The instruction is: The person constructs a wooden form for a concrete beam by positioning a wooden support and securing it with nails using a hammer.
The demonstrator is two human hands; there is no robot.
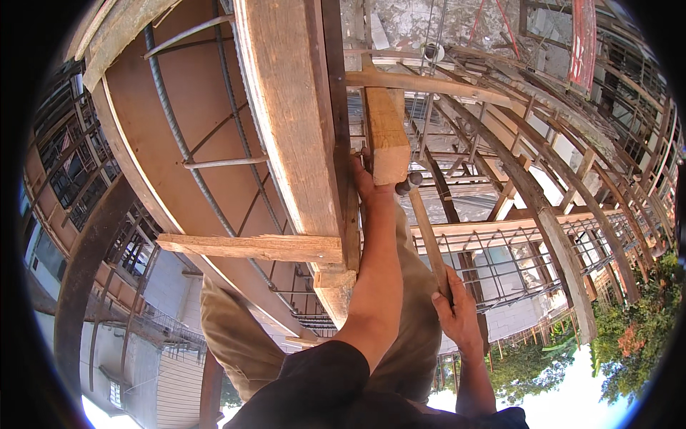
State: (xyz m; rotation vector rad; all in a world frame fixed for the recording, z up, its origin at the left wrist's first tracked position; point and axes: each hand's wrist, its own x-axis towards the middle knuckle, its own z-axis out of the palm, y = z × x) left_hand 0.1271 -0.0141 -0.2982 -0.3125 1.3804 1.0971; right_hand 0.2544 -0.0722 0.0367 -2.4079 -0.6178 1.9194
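My left hand (364, 175) reaches up between a long vertical plank (286, 129) and a short square timber block (388, 136); its fingers curl in that gap, partly hidden, and what they hold cannot be made out. My right hand (455, 307) grips the wooden handle of a hammer (431, 239). The hammer's metal head (409, 184) is beside the lower end of the block, just right of my left wrist. A horizontal wooden batten (250, 247) crosses left of my left forearm, against the plank's lower part.
Plywood formwork (207, 143) with ribbed rebar lies at the left, above my trousered legs. Timber beams (543, 207), rebar cages (500, 257) and scaffolding fill the right and far left, several levels down. Trees (622, 336) and sky show at the lower right.
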